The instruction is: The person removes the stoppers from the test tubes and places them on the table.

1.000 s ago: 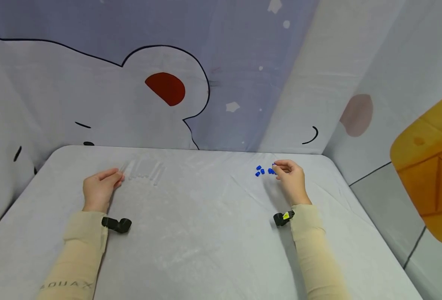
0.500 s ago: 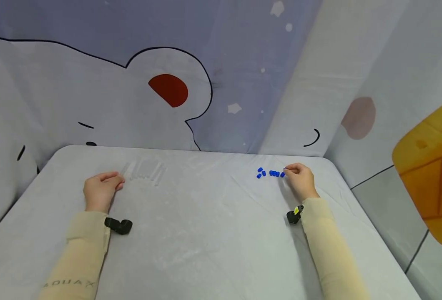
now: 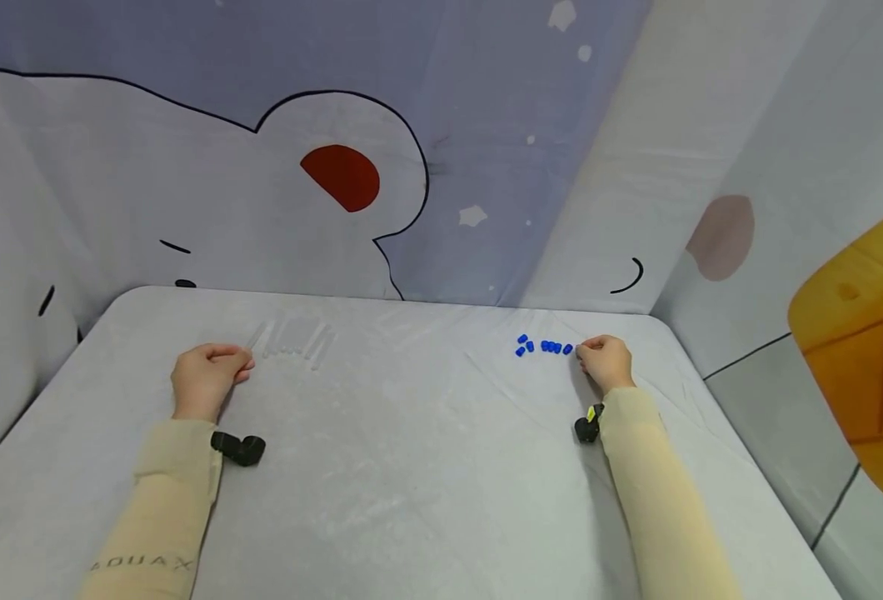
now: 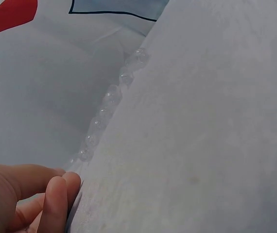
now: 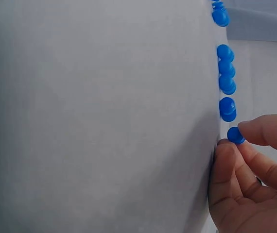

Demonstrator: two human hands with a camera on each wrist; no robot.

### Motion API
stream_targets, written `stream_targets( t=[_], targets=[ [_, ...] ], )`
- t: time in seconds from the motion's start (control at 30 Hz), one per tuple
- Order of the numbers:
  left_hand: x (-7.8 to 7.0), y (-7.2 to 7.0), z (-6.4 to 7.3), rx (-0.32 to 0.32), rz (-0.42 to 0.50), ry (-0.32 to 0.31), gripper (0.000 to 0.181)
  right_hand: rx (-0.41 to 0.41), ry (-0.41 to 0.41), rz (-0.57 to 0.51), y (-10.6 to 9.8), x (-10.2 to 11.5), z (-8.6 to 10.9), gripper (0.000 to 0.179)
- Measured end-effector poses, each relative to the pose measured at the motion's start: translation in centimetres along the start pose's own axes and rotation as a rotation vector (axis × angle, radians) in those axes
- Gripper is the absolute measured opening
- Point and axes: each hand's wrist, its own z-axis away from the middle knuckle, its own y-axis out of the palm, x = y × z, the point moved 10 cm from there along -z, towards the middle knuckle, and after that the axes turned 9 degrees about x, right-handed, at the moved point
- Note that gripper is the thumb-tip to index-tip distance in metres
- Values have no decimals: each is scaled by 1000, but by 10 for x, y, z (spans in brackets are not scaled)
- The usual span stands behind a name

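Several clear test tubes (image 3: 291, 340) lie side by side at the table's far left, their rounded ends showing in the left wrist view. My left hand (image 3: 207, 379) is at the left end of that row, thumb and fingertips pinching the lower end of the outermost tube (image 3: 257, 335); the grip itself is partly hidden. Several small blue caps (image 3: 551, 347) lie at the far right, some in a loose cluster and others in a short line. My right hand (image 3: 606, 363) pinches one blue cap (image 5: 235, 135) between thumb and fingertips, just beyond the line's right end.
A whitish cloth covers the table (image 3: 411, 467). Behind it hangs a printed cloth backdrop (image 3: 486, 167), which also folds round both sides. A black wrist camera (image 3: 239, 448) sits on the left wrist and another (image 3: 588, 425) on the right.
My right hand has moved rightwards off the caps and lowered to the table with its cap, leaving more of the line visible. My left hand has stayed almost still by the tubes.
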Motion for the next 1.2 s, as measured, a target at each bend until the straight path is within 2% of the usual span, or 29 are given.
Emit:
stream_targets(
  t=[0.23, 0.57, 0.73, 0.93, 1.07, 1.2],
  targets=[
    [-1, 2, 1, 7, -34, 1, 36, -19, 12, 56, -2, -2, -2, 21],
    [-6, 3, 4, 20, -63, 35, 35, -19, 35, 75, -1, -7, -2, 25],
    [-6, 3, 4, 19, -76, 36, 35, 4, 39, 57, 1, -7, -2, 28],
    [-5, 2, 2, 1, -93, 32, 36, -5, 2, 16, -2, -4, 0, 30],
    [-15, 4, 1, 7, -115, 76, 36, -28, -24, 12, -5, -2, 3, 29],
    [-37, 5, 4, -21, -258, 169, 32, -48, -74, 15, -9, 7, 6, 27]
  ],
)
